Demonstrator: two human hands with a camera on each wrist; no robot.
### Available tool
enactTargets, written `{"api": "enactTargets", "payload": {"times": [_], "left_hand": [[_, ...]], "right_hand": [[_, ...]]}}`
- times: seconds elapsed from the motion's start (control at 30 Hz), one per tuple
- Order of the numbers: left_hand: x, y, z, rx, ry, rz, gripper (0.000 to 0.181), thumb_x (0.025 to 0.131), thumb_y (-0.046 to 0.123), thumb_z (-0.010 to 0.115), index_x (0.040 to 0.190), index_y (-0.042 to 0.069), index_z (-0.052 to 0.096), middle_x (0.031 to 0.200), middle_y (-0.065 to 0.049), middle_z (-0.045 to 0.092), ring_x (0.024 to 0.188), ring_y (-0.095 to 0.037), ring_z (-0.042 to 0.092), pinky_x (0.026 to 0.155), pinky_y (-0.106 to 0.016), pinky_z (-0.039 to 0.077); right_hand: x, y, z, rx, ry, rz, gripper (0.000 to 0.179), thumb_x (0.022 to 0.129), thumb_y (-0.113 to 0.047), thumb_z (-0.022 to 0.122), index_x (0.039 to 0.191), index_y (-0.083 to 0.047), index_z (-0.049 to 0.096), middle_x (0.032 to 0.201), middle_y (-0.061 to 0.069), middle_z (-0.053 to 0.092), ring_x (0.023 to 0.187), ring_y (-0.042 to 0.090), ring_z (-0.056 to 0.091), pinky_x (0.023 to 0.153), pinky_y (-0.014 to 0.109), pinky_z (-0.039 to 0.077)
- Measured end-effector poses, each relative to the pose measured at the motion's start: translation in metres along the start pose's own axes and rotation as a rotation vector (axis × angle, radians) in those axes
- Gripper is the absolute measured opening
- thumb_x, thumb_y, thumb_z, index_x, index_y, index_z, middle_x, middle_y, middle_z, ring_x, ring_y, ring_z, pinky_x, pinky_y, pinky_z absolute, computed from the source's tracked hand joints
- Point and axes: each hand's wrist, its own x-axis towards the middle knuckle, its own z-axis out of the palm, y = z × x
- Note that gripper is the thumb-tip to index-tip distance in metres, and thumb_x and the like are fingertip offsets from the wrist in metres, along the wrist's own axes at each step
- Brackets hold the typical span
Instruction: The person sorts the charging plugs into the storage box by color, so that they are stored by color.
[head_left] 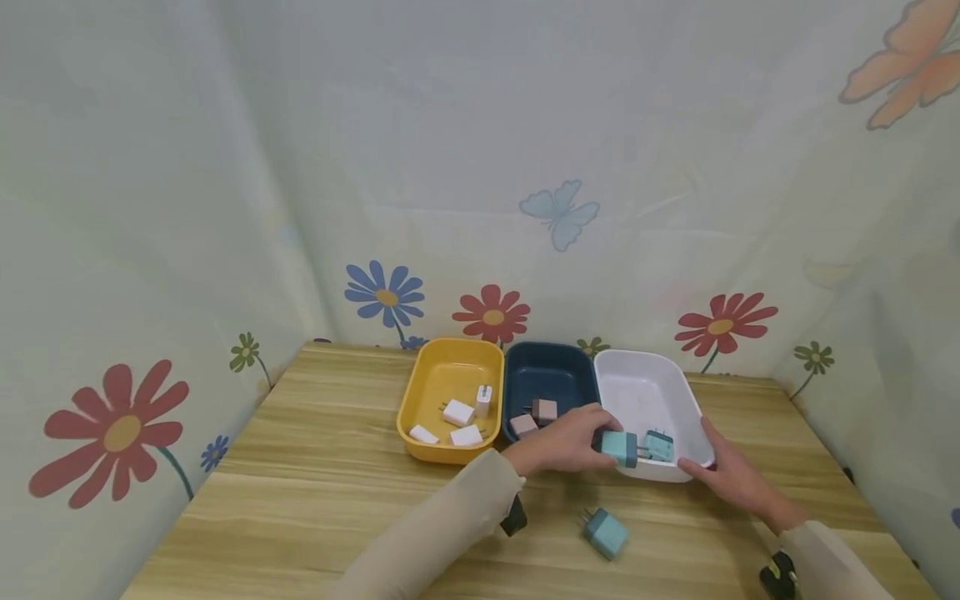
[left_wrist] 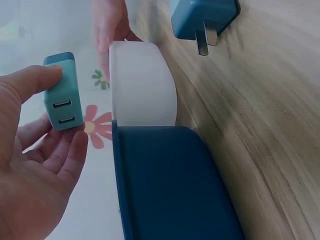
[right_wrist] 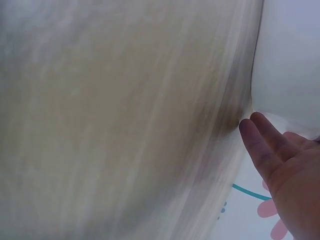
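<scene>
My left hand point(head_left: 573, 440) pinches a teal USB charger point(head_left: 618, 447) between thumb and fingers, over the front left of the white bin point(head_left: 637, 387). Two USB ports show on the held charger point(left_wrist: 64, 97) in the left wrist view, and its prongs point right in the head view. Inside the white bin lies another teal charger point(head_left: 659, 445). My right hand point(head_left: 731, 475) holds the white bin by its front right corner, thumb at the front and fingers along the outer side wall. A third teal charger point(head_left: 606, 533) lies on the table in front of the bins.
A yellow bin point(head_left: 415, 400) with several white chargers point(head_left: 458, 412) stands at the left. Between it and the white bin is a dark blue bin point(head_left: 551, 358) with pinkish chargers point(head_left: 545, 411). Behind the wooden table point(head_left: 300, 500) hangs a flowered curtain point(head_left: 450, 167).
</scene>
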Motion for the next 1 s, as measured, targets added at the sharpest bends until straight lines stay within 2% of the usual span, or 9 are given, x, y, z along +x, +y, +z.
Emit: {"api": "enactTargets", "payload": {"times": [0.3, 0.63, 1.0], "left_hand": [[0.014, -0.005, 0.009, 0.002, 0.05, -0.04, 0.039, 0.077, 0.035, 0.066, 0.11, 0.018, 0.055, 0.101, 0.011, 0.047, 0.085, -0.001, 0.044, 0.072, -0.012, 0.037], [0.022, -0.008, 0.021, -0.013, 0.103, -0.091, 0.039, 0.078, 0.033, 0.066, 0.112, 0.018, 0.056, 0.099, 0.01, 0.048, 0.083, -0.001, 0.044, 0.071, -0.012, 0.038], [0.031, -0.004, 0.023, 0.023, 0.118, -0.162, 0.041, 0.078, 0.035, 0.065, 0.115, 0.019, 0.055, 0.105, 0.007, 0.048, 0.085, -0.001, 0.045, 0.073, -0.015, 0.039]], "right_hand": [[-0.001, -0.001, -0.001, 0.007, 0.002, -0.005, 0.097, 0.08, -0.047, 0.057, 0.139, 0.0, -0.004, 0.138, 0.03, 0.01, 0.118, 0.049, 0.024, 0.086, 0.058, 0.029], [-0.001, -0.005, -0.002, -0.019, 0.01, -0.004, 0.097, 0.08, -0.047, 0.057, 0.139, 0.002, -0.002, 0.137, 0.032, 0.012, 0.117, 0.049, 0.026, 0.086, 0.057, 0.031], [0.001, 0.002, 0.0, -0.017, -0.003, 0.002, 0.097, 0.08, -0.048, 0.056, 0.139, -0.001, -0.004, 0.139, 0.03, 0.01, 0.119, 0.049, 0.022, 0.086, 0.059, 0.029]]}}
